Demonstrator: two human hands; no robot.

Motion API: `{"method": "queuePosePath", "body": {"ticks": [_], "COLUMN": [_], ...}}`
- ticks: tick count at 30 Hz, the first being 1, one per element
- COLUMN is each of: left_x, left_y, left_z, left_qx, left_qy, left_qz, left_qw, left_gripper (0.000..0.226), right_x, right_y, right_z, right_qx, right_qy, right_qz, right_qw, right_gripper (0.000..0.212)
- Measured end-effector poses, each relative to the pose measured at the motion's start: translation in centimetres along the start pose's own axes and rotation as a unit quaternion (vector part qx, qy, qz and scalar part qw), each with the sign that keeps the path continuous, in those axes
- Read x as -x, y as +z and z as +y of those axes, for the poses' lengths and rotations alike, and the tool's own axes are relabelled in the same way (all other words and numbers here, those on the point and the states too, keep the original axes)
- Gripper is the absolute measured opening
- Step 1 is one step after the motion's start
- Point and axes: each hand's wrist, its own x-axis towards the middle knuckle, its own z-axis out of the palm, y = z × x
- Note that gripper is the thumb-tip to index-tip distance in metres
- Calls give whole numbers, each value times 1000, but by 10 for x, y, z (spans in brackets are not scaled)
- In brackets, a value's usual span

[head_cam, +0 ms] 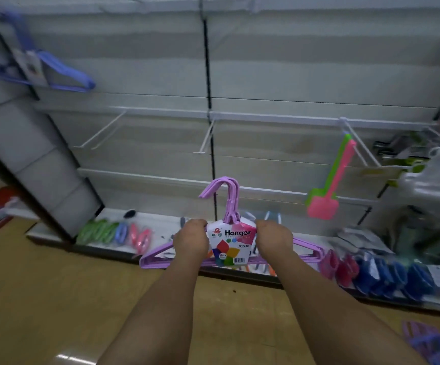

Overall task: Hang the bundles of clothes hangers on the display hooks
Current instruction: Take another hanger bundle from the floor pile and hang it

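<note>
A bundle of purple hangers [230, 198] with a white "Hanger" label is held upright in front of the white shelf wall. My left hand [191, 237] grips its left shoulder and my right hand [274, 237] grips its right shoulder, one on each side of the label. Empty white display hooks [204, 139] stick out from a rail above the bundle, with another pair of display hooks [100, 131] further left. A blue hanger bundle [63, 72] hangs at the upper left.
Green and pink fly swatters [329, 185] hang from a hook on the right. The bottom shelf [161, 227] holds green, pink and blue packs. More purple hangers [424, 341] lie on the yellow floor at the lower right. Bagged goods crowd the right edge.
</note>
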Motion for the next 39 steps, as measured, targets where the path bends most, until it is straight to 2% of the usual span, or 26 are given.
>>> {"method": "queuePosePath", "body": {"ticks": [7,14,22,27,32,39], "left_x": [-20,-64,-131,-166,-192,-225], "left_y": [-34,-74,-143,-176,-190,-211], "left_z": [-57,-74,-47,-21,-10,-14], "left_qx": [15,15,-30,7,36,41], "left_qy": [-27,-40,13,47,44,56], "left_qz": [17,65,186,259,258,269], "left_qw": [999,997,982,965,964,961], "left_gripper": [16,30,24,23,23,22], "right_x": [-24,-77,-142,-175,-196,-221], "right_y": [-11,-34,-100,-152,-181,-194], "right_z": [-68,-108,-117,-110,-113,-133], "right_qx": [-1,-12,-47,-49,-32,-65], "right_qy": [-56,-67,-99,-105,-97,-76], "right_qz": [9,52,166,236,271,266], "right_qw": [998,996,980,965,957,959], "right_gripper": [27,27,23,24,22,13]}}
